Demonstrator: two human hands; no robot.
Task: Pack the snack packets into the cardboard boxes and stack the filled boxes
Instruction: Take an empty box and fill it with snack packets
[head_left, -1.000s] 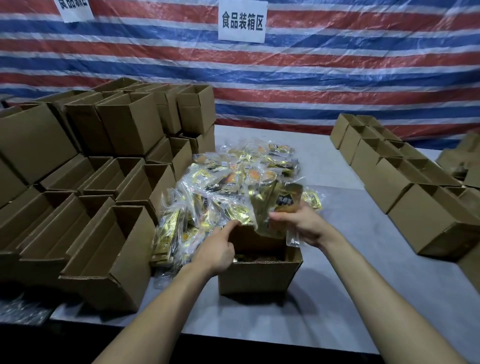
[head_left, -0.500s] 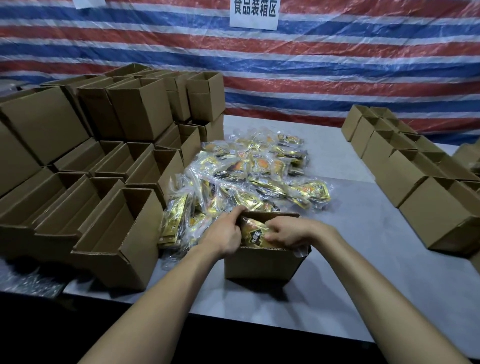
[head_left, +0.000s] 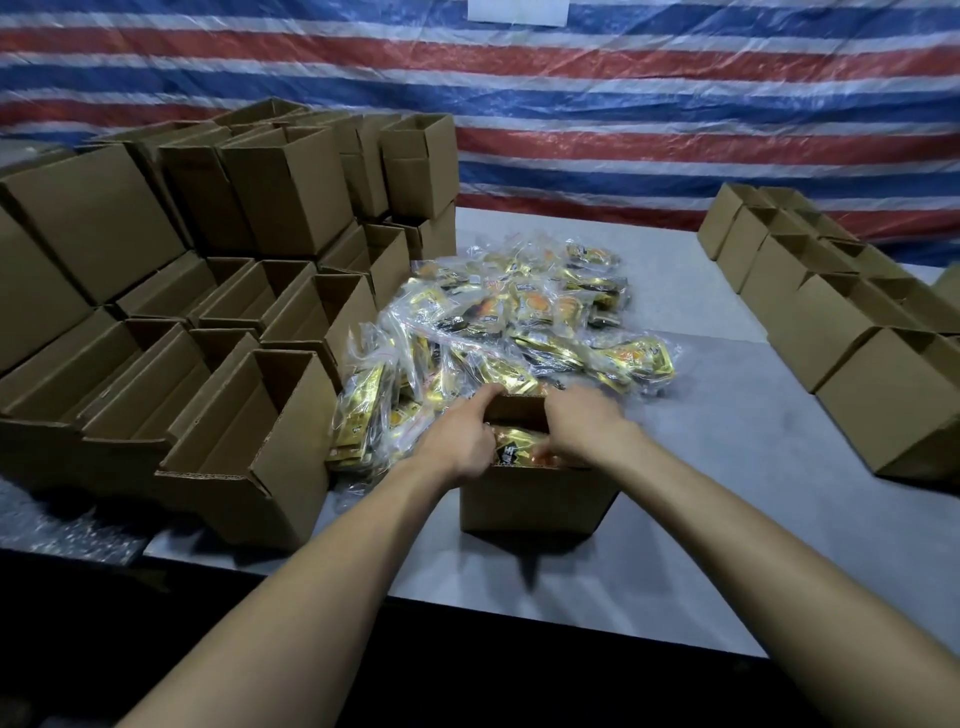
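An open cardboard box (head_left: 535, 499) stands near the table's front edge, with gold snack packets (head_left: 519, 447) showing inside it. My left hand (head_left: 460, 436) grips the box's left wall, thumb stretched along the far rim. My right hand (head_left: 576, 423) reaches down into the box from the right, its fingers curled onto the packets; the fingertips are hidden inside. Just behind the box lies a big heap of clear bags of gold packets (head_left: 509, 322).
Several open empty boxes (head_left: 249, 426) are stacked at the left, some lying on their sides. A row of upright boxes (head_left: 841, 332) lines the right side. The grey table (head_left: 727, 499) shows bare surface to the right of my box. A striped tarp hangs behind.
My right hand has carried a bag of packets down from above the box into it and now presses inside. The left hand kept its hold on the box's left wall.
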